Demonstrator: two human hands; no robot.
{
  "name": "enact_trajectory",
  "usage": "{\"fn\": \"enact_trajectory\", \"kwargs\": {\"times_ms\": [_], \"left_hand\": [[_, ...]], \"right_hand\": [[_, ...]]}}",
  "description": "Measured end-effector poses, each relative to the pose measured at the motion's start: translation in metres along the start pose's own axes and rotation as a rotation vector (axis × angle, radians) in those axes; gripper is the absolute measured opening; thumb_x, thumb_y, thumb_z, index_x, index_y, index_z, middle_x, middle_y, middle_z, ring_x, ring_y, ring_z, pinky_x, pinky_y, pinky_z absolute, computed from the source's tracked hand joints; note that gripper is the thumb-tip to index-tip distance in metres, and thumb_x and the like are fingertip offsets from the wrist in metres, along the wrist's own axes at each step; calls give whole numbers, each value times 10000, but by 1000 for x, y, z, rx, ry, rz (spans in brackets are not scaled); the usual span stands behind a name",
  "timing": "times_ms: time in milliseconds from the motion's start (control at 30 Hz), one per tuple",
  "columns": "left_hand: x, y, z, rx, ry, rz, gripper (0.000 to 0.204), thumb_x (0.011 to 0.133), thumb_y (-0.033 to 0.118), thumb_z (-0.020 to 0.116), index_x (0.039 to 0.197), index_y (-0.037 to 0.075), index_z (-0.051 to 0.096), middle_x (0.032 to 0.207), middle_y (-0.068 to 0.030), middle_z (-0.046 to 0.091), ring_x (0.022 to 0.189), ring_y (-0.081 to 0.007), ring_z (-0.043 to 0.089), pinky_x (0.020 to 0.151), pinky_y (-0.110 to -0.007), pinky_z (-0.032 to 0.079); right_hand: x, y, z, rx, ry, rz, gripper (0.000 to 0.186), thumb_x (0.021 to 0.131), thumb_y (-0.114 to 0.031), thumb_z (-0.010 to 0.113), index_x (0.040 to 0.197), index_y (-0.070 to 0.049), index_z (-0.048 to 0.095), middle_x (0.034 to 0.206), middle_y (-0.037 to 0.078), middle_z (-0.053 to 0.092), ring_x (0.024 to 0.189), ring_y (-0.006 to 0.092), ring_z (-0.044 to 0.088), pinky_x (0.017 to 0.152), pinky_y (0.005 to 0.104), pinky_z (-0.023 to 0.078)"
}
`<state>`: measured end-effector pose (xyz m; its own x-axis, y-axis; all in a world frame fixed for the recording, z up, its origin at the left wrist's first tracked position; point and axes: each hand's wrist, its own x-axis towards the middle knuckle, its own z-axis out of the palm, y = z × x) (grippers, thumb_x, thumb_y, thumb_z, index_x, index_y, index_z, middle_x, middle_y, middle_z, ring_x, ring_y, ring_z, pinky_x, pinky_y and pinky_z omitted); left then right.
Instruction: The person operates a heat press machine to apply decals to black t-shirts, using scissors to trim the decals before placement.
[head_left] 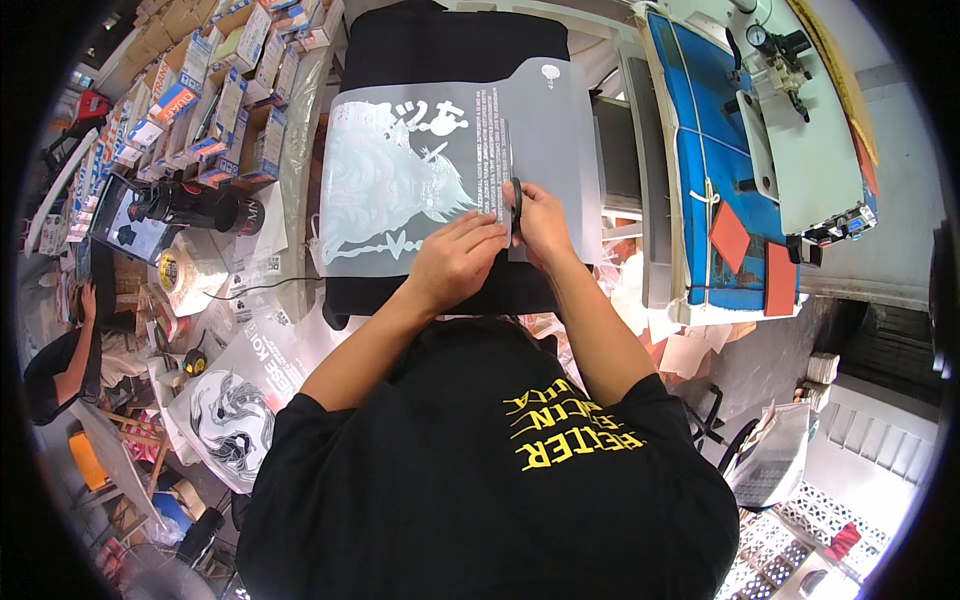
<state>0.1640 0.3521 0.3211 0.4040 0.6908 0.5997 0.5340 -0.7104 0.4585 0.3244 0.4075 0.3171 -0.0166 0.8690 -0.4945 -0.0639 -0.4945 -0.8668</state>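
Note:
A translucent printed film (390, 170) with a pale design and lettering lies over black cloth (455, 50) on the work surface in front of me. My right hand (543, 225) is closed round dark-handled scissors (516, 195), whose blades point away from me along the right side of the lettering. Beside them, my left hand (458, 262) lies over the film's near part, fingers together and closed at the edge along the scissors. Its thumb is hidden. A plain strip of the film (570, 130) extends right of the blades.
Several open cardboard boxes (235, 95) crowd the left table, with a black cylindrical device (200, 207) and a tape roll (172, 270) nearer. At right stand a blue-covered surface (715, 170) and a machine with a gauge (758, 38). Another person's arm (80, 335) shows far left.

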Motion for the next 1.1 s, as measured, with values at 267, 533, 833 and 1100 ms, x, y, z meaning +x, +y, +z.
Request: {"fn": "enact_trajectory", "kwargs": {"times_ms": [267, 533, 833, 1100], "left_hand": [[-11, 14, -18, -70, -9, 13, 203, 747, -37, 678, 945, 8, 664, 1045, -116, 705, 1052, -297, 677, 984, -447, 523], [-87, 15, -88, -1120, 1256, -966, 167, 1047, 134, 451, 1121, 8, 530, 1121, -136, 638, 1022, -213, 629, 953, -364, 492], [-353, 103, -193, 635, 975, -2000, 306, 931, 156, 486, 1170, 85, 662, 1019, -141, 695, 901, -279, 675, 730, -410, 536], [-519, 176, -274, 1642, -207, -2820, 305, 876, 206, 645, 1136, 46, 660, 1066, -89, 689, 991, -298, 674, 871, -420, 524]], "right_hand": [[62, -28, 8, -49, 5, -67, 330, 941, -282, 673, 980, 46, 658, 661, 34, 600, 490, 103, 518, 390, 254, 352], [57, -34, -2, -769, 328, -724, 535, 882, -296, 687, 1294, 4, 523, 1069, 199, 652, 1081, 348, 610, 962, 420, 452], [68, -3, 32, -1073, 4, -1003, 563, 872, -268, 700, 1294, 46, 498, 1278, 259, 553, 1226, 409, 491, 1041, 480, 371], [83, 4, 32, -1083, 56, -984, 586, 819, -209, 742, 1301, 30, 508, 1301, 254, 536, 1232, 411, 483, 1035, 461, 389]]}}
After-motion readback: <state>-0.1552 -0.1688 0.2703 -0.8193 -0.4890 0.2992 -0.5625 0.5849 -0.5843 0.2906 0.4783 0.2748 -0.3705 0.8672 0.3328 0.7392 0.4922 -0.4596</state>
